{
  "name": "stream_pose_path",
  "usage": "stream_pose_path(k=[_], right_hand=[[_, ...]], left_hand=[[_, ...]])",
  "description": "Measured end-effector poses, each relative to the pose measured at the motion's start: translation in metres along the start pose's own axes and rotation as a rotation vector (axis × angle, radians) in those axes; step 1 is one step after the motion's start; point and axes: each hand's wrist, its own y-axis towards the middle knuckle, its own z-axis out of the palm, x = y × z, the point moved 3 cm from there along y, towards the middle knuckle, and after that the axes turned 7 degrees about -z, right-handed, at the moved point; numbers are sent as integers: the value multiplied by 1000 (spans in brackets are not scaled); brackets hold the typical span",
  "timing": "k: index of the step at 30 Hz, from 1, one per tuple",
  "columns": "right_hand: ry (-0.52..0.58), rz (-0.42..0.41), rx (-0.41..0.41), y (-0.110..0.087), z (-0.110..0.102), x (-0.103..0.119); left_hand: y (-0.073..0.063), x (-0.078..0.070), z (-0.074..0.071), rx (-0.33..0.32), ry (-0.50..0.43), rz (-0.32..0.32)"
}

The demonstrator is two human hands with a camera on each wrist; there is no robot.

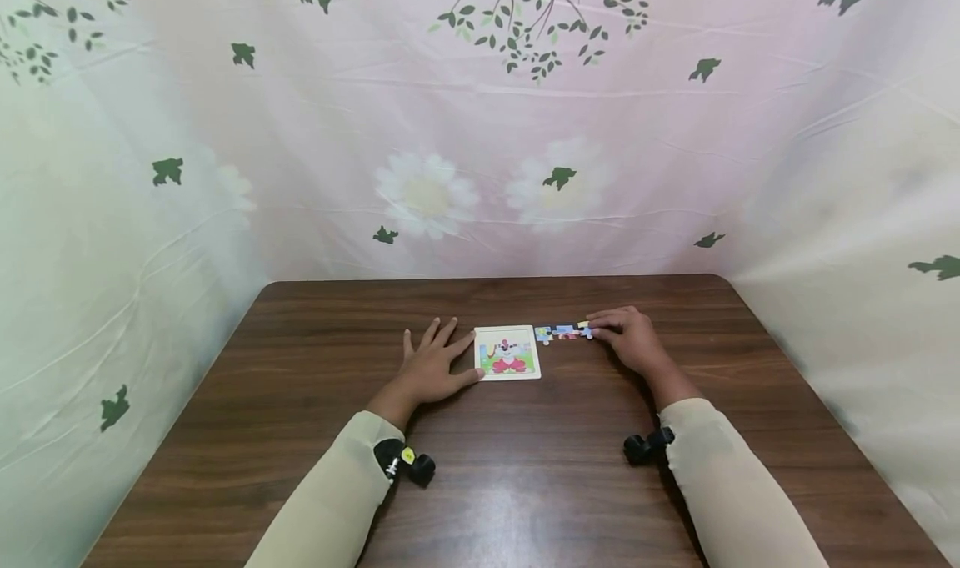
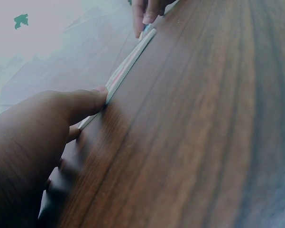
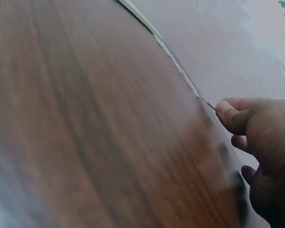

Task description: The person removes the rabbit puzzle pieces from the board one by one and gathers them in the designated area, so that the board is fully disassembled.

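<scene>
A square puzzle board (image 1: 507, 356) with a white border and a cartoon character picture lies flat on the table. My left hand (image 1: 429, 371) rests beside it with fingers spread, its thumb and a fingertip touching the board's left side. From the board's upper right corner a short row of jigsaw pieces (image 1: 565, 334) runs rightward, printed in blue, yellow and pink. At the row's right end, my right hand (image 1: 636, 344) pinches a jigsaw piece (image 1: 587, 331) between thumb and forefinger. The right wrist view shows this pinch on the thin piece edge (image 3: 207, 103).
The brown wood-grain table (image 1: 495, 459) has its far edge a little beyond the pieces. A pale printed cloth (image 1: 480, 134) with leaves and flowers hangs behind and at both sides. Black wrist cameras sit on both sleeves.
</scene>
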Motion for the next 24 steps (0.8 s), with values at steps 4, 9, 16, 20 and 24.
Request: stream_pose_path(k=[4,9,16,20,24], right_hand=[[9,-1,-5,-2,-3,-4],[1,-18,21,-2,-4,-7],[-2,-15,48,-2,-4,-5],[2,-2,66,0,-4,-5],[-12,20,97,0,-2,-4]], left_hand=[[1,0,1,1,-3,-2],[0,0,0,4,-9,0],[-1,-1,-2,1,-11,2],[-3,-2,-4,0,-17,6],[-4,-3,-4,-1,-22,8]])
